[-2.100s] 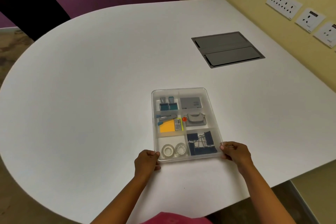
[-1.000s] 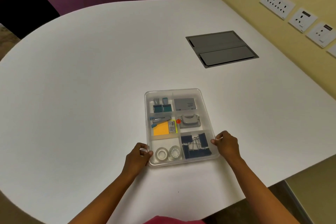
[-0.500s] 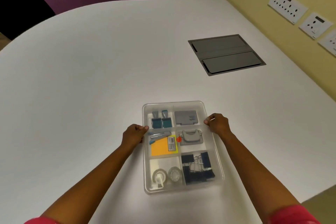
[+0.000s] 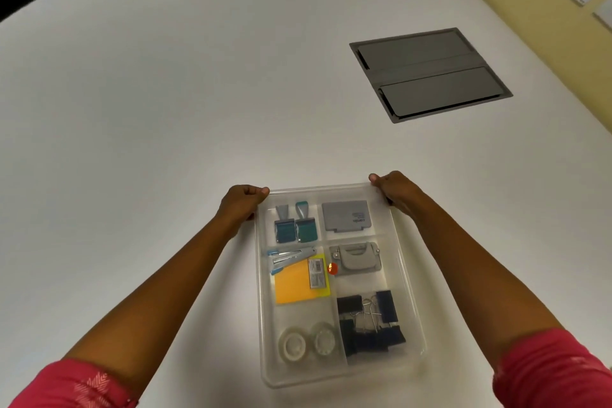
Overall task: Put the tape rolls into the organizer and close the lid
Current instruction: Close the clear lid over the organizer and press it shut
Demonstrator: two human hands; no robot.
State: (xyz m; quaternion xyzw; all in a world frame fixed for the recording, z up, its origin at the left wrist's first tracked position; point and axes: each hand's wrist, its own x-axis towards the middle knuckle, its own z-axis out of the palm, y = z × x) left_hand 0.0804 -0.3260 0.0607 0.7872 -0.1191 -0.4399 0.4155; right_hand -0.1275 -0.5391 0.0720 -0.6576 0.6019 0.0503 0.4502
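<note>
Two tape rolls [image 4: 308, 343] sit in the near-left compartment of the organizer [image 4: 409, 308], near the table's [image 4: 132, 109] front edge w/ the lid [image 4: 331, 190] seemingly on. My left hand [image 4: 243, 205] and right hand [image 4: 394, 190] have fingers curled onto the lid's far corners. Risk imo: uneven pressing leaves one corner unseated, or shoves the box off the edge.

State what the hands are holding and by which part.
Both hands, left hand and right hand, hold the clear organizer by its far corners.
</note>
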